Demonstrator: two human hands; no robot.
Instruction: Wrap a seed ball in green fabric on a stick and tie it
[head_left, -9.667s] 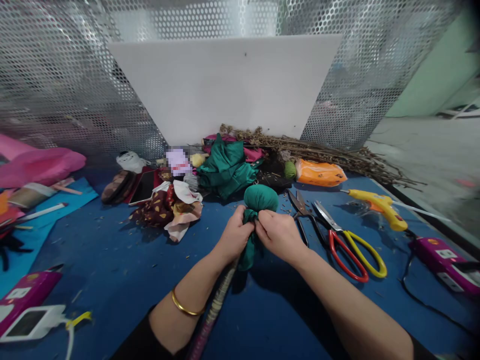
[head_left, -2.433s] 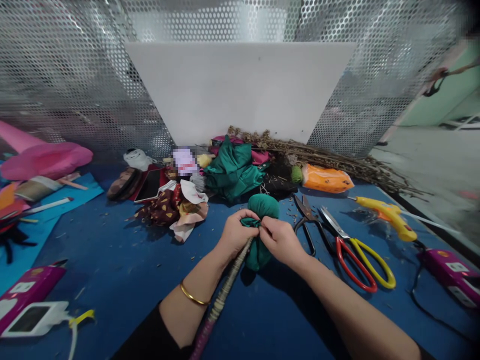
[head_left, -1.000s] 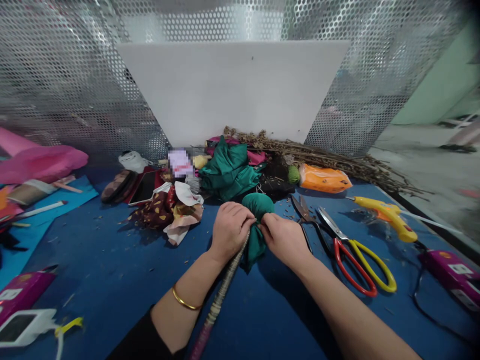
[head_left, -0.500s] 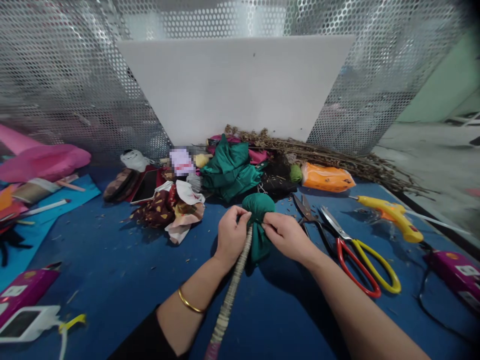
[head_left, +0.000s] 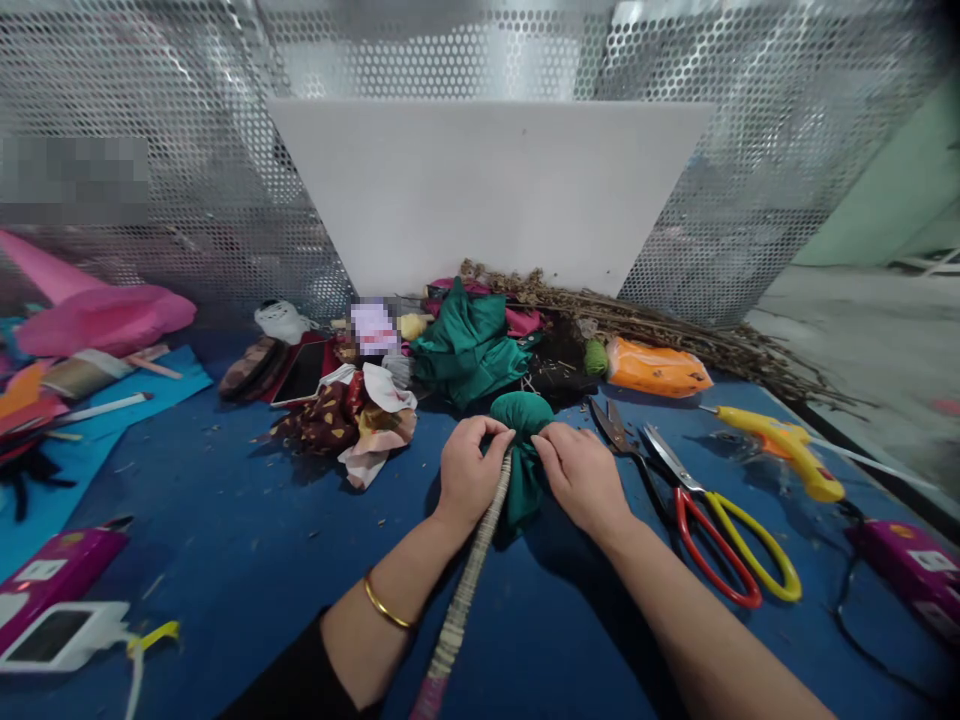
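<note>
A rounded bundle of green cloth (head_left: 523, 408), gathered in at a neck with a loose tail below, lies in front of me. A long stick (head_left: 472, 580), wrapped in pale cord and purple lower down, runs from the neck toward my body. My left hand (head_left: 471, 470), above a gold bangle, is closed in a pinch on the green cloth at the neck, beside the stick's top. My right hand (head_left: 587, 475) is closed opposite it, thumb and finger pinching the cloth at the right of the neck. Any thread between the fingertips is too small to make out.
To the right lie scissors with red and yellow handles (head_left: 739, 545), dark shears (head_left: 630, 440) and a yellow glue gun (head_left: 784, 450). Behind are crumpled green fabric (head_left: 469, 350), dry twigs (head_left: 675, 335) and an orange packet (head_left: 656, 368). Patterned cloth (head_left: 319, 425) sits left.
Both hands keep working at the cloth's neck. My left hand, lately knuckles-up over it, has turned back to a thumb-and-finger pinch. The hands are slightly farther apart, and more wrapped stick shows.
</note>
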